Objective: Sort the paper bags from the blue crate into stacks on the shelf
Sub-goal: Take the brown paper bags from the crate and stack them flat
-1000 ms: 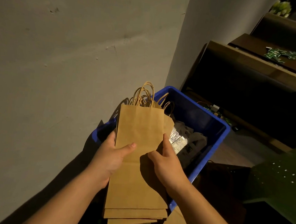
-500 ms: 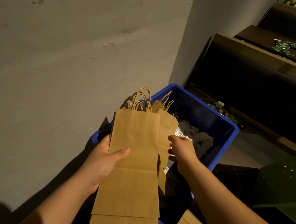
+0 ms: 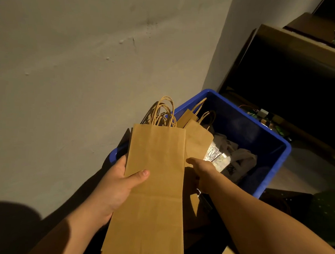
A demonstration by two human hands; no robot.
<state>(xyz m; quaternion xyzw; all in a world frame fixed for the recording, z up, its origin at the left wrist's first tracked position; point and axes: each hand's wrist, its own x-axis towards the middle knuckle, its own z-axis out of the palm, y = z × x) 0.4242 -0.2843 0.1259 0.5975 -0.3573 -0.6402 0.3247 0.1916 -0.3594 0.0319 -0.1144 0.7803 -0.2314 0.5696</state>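
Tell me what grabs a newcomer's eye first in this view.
The stack of brown paper bags fills the centre foreground, gripped by the left hand, rope handles pointing away. Behind it sits the blue crate by the wall, where the right hand reaches another paper bag.

Blue crate (image 3: pixel 269 138) open above (wall (image 3: pixel 88 61) crowds its left side).
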